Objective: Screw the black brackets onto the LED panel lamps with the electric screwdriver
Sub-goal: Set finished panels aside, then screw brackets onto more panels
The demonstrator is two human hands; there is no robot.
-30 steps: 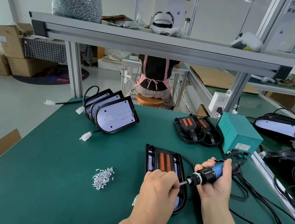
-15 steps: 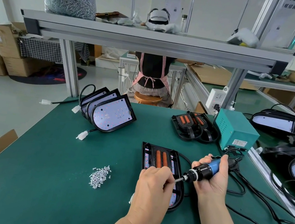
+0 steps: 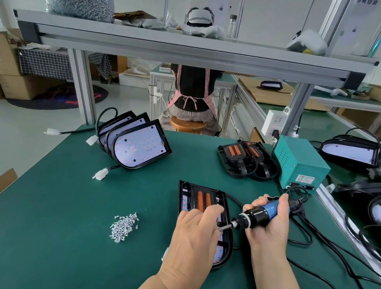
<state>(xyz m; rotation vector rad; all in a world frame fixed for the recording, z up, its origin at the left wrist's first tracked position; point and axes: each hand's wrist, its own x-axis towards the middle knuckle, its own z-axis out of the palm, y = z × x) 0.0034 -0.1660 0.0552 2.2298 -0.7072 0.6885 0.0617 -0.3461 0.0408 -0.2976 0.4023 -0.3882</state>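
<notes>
I'm looking down at the green bench (image 3: 54,198). At its far left, 3 LED panel lamps (image 3: 140,147) lean together face-up, and 2 bracketed lamps (image 3: 243,159) lie beside the teal power box (image 3: 301,165). The lamp in hand (image 3: 183,199) lies flat near the middle, partly under my hands, with its black bracket (image 3: 203,201) seated on top.

My right hand (image 3: 268,231) is wrapped around the electric screwdriver (image 3: 263,214), which is tilted so the bit points left and down towards the bracket. My left hand (image 3: 193,240) hovers over the lamp with its fingertips curled in, and they seem to pinch 1 screw (image 3: 218,229) at the bit's tip. The loose screw pile (image 3: 124,227) sits apart to the left.

I judge this as loading a screw, not yet driving. Next I need to stand the driver upright over a bracket hole, seat the screw squarely, release the pinch and press down, or it may cross-thread.
</notes>
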